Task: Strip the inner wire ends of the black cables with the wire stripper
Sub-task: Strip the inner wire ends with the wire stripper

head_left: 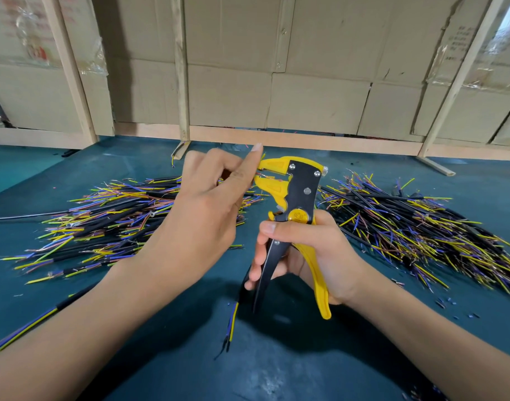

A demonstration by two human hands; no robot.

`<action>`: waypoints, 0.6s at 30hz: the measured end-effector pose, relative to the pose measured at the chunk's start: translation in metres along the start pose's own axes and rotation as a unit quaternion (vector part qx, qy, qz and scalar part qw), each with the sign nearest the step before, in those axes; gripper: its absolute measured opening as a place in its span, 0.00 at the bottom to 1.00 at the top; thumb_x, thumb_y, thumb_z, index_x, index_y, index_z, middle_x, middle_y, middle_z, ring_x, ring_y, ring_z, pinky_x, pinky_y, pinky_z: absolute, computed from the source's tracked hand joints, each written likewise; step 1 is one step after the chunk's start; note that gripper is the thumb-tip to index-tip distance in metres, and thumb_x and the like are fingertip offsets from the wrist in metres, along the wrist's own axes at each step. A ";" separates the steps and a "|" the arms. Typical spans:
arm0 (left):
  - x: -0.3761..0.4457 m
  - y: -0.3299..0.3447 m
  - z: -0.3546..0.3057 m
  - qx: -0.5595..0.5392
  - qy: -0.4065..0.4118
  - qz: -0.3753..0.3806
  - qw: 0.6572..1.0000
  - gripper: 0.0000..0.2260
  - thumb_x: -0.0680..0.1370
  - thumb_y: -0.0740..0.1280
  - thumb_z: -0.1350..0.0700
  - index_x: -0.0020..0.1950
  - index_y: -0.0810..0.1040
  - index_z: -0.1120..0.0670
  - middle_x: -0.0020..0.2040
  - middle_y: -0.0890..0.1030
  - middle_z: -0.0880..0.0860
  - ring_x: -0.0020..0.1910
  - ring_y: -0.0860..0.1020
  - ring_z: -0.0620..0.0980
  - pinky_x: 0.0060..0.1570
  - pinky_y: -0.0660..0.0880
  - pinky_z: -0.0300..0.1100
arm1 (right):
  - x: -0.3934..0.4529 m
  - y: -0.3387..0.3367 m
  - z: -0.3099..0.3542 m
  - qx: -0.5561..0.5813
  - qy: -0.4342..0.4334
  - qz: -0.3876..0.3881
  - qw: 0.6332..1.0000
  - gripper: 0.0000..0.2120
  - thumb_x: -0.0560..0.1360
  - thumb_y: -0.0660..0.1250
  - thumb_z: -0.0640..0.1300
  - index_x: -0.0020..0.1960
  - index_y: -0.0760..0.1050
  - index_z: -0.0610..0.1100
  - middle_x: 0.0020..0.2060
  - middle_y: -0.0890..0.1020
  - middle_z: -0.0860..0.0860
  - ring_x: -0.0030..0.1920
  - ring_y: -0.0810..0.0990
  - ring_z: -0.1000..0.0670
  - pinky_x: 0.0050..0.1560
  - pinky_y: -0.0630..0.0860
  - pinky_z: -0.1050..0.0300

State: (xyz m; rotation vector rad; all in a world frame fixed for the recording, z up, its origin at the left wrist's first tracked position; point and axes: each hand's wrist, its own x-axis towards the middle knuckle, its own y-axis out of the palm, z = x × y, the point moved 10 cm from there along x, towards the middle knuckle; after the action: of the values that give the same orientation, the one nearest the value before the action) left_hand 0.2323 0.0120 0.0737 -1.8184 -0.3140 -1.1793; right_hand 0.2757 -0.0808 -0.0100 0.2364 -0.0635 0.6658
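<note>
You are working at a dark green counter (276, 371) backed by cardboard panels (320, 68) in a wooden frame. Two heaps of black cables are lying on it: the left heap (109, 215) beyond your left wrist, the right heap (421, 227) beyond your right hand, both showing yellow, blue and brown inner wires.

Your right hand (314, 253) is gripping the wire stripper (294, 204), fingers curled round its black and yellow handles, which are standing apart. The tool is standing roughly upright, its yellow jaws pointing left and slightly parted.

Your left hand (207, 192) is sitting just beside the jaws, fingers curled and apparently pinching a cable, forefinger raised and touching the upper jaw. The wire end itself is hidden behind that hand; I cannot tell how far it is entering. A black cable (233, 316) is hanging below the tool.

Judgement: the feed is running left to right, across the tool's upright axis. Your left hand is the nearer one and is governing insertion depth.
</note>
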 end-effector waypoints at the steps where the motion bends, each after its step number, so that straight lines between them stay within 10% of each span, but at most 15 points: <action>1: 0.000 0.002 0.000 0.002 -0.005 0.008 1.000 0.27 0.75 0.64 0.77 0.75 0.68 0.65 0.51 0.75 0.61 0.49 0.64 0.53 0.55 0.62 0.39 | 0.000 0.000 0.000 0.000 0.002 -0.003 1.000 0.08 0.70 0.73 0.42 0.38 0.81 0.37 0.32 0.79 0.37 0.33 0.82 0.37 0.41 0.81 0.36; 18: -0.002 -0.021 0.010 -0.105 -0.044 -0.077 0.990 0.24 0.80 0.68 0.66 0.74 0.70 0.53 0.52 0.79 0.43 0.53 0.80 0.52 0.58 0.72 0.32 | 0.000 0.004 0.002 -0.003 0.005 0.008 1.000 0.07 0.69 0.72 0.41 0.36 0.79 0.38 0.30 0.78 0.38 0.31 0.81 0.38 0.37 0.81 0.42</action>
State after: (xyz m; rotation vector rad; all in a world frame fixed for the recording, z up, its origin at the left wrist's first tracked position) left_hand 0.2236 0.0319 0.0830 -2.0639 -0.3993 -1.2817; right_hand 0.2728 -0.0784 -0.0076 0.2269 -0.0573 0.6825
